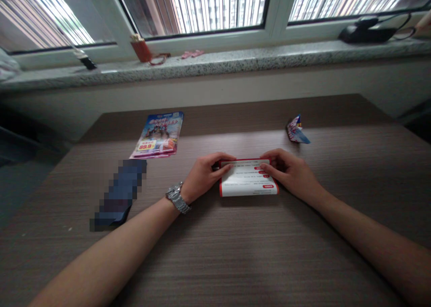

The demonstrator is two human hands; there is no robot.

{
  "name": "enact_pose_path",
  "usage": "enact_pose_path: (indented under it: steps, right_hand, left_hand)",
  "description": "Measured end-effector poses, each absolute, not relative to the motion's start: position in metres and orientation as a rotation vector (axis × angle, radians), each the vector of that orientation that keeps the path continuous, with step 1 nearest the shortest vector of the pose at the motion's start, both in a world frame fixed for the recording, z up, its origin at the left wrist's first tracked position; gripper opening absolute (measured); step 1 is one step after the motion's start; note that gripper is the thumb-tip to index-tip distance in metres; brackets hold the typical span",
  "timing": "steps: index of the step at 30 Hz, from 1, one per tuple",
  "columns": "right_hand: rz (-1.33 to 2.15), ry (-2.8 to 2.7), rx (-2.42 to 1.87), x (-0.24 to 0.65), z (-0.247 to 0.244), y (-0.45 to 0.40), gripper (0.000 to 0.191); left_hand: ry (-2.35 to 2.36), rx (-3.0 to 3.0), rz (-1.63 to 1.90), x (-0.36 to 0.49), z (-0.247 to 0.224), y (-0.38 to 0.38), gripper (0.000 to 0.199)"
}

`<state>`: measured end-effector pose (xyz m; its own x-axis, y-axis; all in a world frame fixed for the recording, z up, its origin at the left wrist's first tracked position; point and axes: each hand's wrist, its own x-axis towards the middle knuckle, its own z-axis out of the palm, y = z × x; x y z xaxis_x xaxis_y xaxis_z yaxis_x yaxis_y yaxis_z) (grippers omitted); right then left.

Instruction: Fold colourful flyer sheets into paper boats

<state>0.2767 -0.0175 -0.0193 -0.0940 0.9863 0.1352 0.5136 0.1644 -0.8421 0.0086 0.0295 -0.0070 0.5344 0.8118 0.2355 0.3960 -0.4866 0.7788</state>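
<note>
A white flyer with a red border and red labels [247, 180] lies in front of me on the table, its far edge appearing folded over. My left hand [210, 172], with a metal watch [178, 198] at the wrist, pinches its left side between thumb and fingers. On the opposite side, my right hand [288, 168] grips the upper right corner, the thumb on top of the paper. Fingertips behind the far edge are partly hidden. Beyond my right hand stands a small folded paper piece [296, 131] in blue and pink.
A stack of colourful flyers [160, 134] lies at the back left of the brown table [222, 262]. Nearer, a blurred-out dark blue phone-like object [119, 195] rests beside my left forearm. The stone windowsill [235, 63] holds a red box [141, 50] and a black device [367, 32].
</note>
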Motion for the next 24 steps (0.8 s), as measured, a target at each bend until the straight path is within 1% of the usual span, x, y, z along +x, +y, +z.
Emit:
enact_pose_path:
  steps: [17, 24]
  right_hand:
    - [0.807, -1.724, -1.434, 0.2758, -0.0179, -0.0172, 0.026]
    - [0.718, -1.802, -1.442, 0.2750, -0.0180, -0.0181, 0.021]
  left_hand:
    - [1.004, 2.101, 0.807, 0.0084, -0.0084, 0.0294, 0.021]
    - [1.020, 2.187, 0.785, 0.0109, -0.0093, 0.0275, 0.014]
